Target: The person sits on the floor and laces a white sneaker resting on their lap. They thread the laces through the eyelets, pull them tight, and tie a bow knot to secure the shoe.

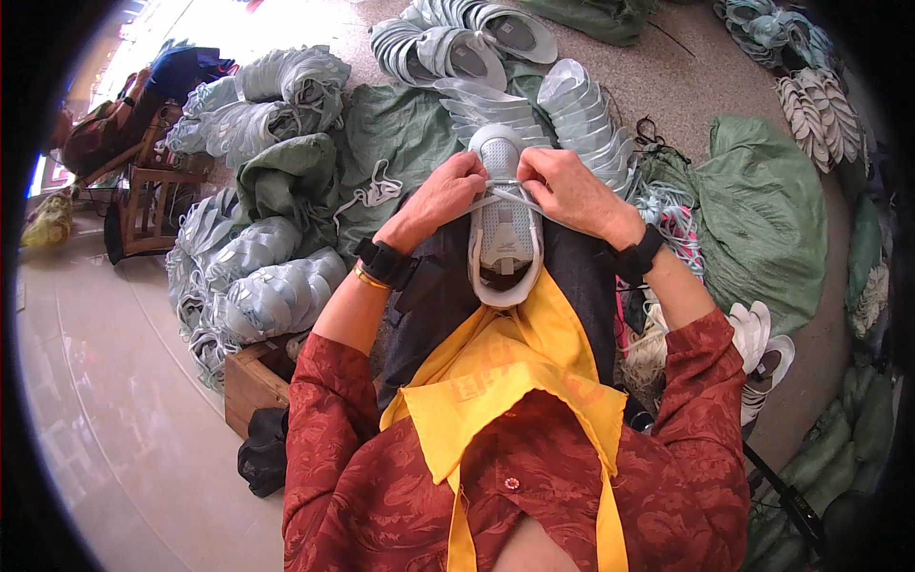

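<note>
A light grey shoe upper (506,238) lies across my lap, toe pointing away, heel opening toward my yellow apron (519,353). A pale shoelace (512,197) runs across its front part. My left hand (452,188) is closed in a pinch at the left side of the upper, with the lace between its fingers. On the other side my right hand (572,194) also pinches the lace, fingers bent and pressed together. The exact ends of the lace are hidden by my fingers.
Just beyond lie stacked pale uppers (583,114) and a green cloth (396,124) with loose white laces (379,191). Bundled uppers (272,276) lie at the left, near a wooden box (255,389). A green sack (762,219) and white shoe parts (767,362) lie at the right.
</note>
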`<state>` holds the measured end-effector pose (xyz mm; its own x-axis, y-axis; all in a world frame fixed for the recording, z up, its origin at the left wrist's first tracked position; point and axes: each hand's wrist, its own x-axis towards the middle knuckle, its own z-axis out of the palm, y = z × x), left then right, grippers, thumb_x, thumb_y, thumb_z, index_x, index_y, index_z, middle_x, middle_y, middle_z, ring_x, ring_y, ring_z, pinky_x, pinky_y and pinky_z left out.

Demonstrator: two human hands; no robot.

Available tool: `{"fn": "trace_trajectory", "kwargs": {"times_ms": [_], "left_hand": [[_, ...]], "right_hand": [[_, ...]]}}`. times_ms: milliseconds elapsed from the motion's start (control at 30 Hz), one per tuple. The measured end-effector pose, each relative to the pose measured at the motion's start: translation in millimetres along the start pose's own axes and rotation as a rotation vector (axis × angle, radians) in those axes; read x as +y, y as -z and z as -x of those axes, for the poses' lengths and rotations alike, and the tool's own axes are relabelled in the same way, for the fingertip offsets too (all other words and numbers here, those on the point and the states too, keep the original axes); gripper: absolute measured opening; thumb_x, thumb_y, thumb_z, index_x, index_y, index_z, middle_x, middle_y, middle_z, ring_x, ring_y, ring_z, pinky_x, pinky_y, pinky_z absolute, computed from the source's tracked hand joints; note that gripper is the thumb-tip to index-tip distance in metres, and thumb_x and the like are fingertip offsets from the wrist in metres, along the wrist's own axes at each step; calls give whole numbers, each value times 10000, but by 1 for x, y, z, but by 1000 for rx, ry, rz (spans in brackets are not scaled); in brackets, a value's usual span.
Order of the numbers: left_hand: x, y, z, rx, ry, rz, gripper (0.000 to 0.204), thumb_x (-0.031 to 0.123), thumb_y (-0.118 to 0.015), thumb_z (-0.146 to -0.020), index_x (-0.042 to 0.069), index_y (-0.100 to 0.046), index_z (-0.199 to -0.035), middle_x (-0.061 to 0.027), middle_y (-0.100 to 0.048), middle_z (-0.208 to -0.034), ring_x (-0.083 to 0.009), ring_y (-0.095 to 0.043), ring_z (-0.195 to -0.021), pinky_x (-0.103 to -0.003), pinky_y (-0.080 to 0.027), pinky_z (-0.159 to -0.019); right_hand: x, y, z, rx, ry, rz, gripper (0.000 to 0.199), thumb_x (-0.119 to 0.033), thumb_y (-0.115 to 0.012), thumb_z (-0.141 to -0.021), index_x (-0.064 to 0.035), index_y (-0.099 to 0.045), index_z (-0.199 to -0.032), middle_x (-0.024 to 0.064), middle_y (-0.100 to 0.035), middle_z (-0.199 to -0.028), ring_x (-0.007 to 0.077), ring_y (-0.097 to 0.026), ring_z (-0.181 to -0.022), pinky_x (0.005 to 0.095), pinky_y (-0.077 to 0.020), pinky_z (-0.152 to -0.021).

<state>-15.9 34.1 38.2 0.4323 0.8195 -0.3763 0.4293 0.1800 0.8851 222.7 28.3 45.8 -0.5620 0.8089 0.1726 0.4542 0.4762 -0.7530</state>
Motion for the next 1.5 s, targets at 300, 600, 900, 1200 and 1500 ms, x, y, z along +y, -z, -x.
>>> {"fn": "trace_trajectory", "kwargs": {"times_ms": [300, 600, 900, 1200, 1500], "left_hand": [[-7, -3, -4, 31, -54, -56, 76, 106, -564, -929, 35, -568, -956, 37, -498, -862, -78, -451, -806, -245, -402, -719], [1, 3, -3, -56, 38, 148, 54, 108, -570, -944, 55, -579, -946, 53, -495, -858, -68, -451, -798, -229, -399, -734], [14, 16, -14, -159, 24, 71, 48, 108, -605, -945, 66, -587, -929, 62, -510, -862, -60, -458, -807, -230, -411, -745], [-5, 13, -5, -79, -118, 96, 143, 126, -651, -937, -2, -635, -998, -2, -609, -891, -89, -556, -819, -256, -471, -739], [-3, 13, -3, -111, -113, 2, 87, 85, -638, -977, 21, -616, -1032, 51, -576, -912, -34, -519, -845, -213, -442, -744]], "right_hand": [[2, -4, -2, 78, -103, -76, 92, 2, -671, -826, 24, -614, -894, 122, -685, -777, 198, -701, -721, 342, -556, -646], [0, -10, -5, 145, 126, 135, 145, 35, -609, -833, 7, -525, -948, 183, -584, -853, 385, -631, -787, 436, -519, -696], [5, -1, -5, 56, 182, 219, 121, 13, -629, -841, 12, -601, -959, 162, -640, -878, 348, -670, -812, 397, -554, -729], [7, 16, -1, -109, -152, -124, 148, 5, -675, -860, 26, -713, -1001, 88, -736, -852, 135, -708, -756, 284, -583, -704], [14, 14, -3, -53, -145, -202, 95, -25, -727, -866, 25, -692, -940, 62, -708, -802, 131, -697, -731, 285, -588, -694]]}}
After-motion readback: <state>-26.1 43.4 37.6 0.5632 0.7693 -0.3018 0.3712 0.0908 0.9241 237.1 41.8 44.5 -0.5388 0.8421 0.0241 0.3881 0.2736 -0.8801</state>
